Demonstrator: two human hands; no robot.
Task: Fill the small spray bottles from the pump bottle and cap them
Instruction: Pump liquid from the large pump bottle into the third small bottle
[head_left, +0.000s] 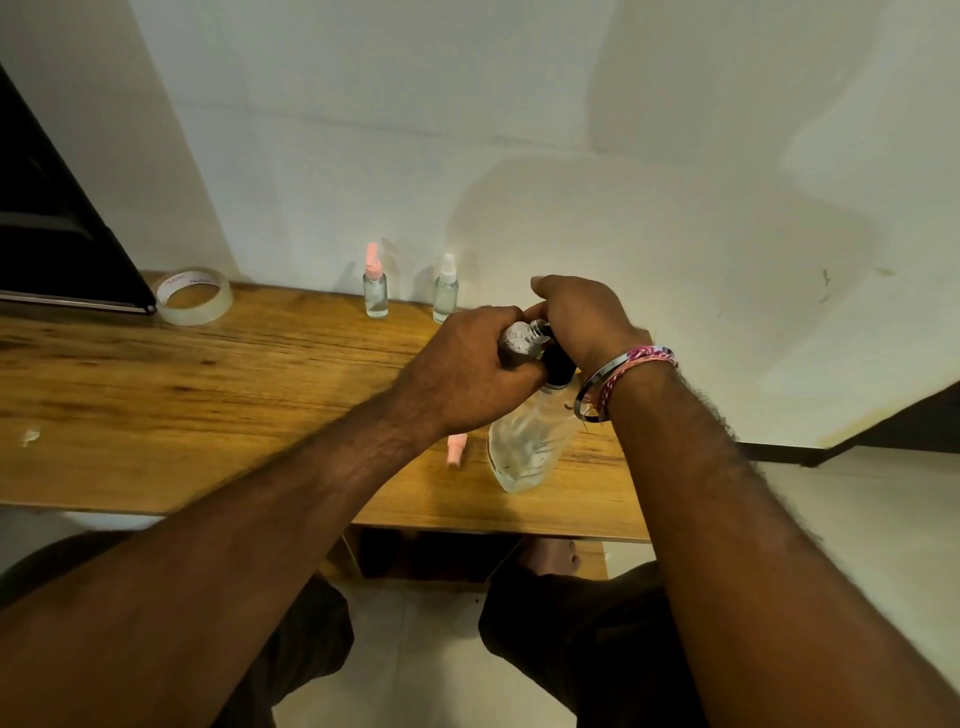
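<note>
Pale plaster wall rises behind a wooden worktop (182, 395), seen from the head camera looking down over two bare forearms.

Three small spray bottles show in all. Two stand upright at the back edge near the wall, just beside each other but apart: one with a pink spray cap (375, 287) and one with a white spray cap (446, 289), both holding clear liquid. The third small bottle (519, 336) is uncapped and tilted, gripped in the left hand (467, 371), its threaded neck pointing at the pump head.

One clear pump bottle (527, 447) stands on the worktop near the front edge, its black pump collar (560, 364) under the right hand (582, 317), which is closed down over the pump top. Both hands are together, touching above the pump bottle.

One loose pink cap (455, 453) lies on its side on the worktop, just left of the pump bottle's base. One roll of clear tape (193, 296) rests at the back left, beside a dark slanted panel (57, 228). Right wrist carries one metal bangle (597, 382) and woven thread bands (644, 364).
</note>
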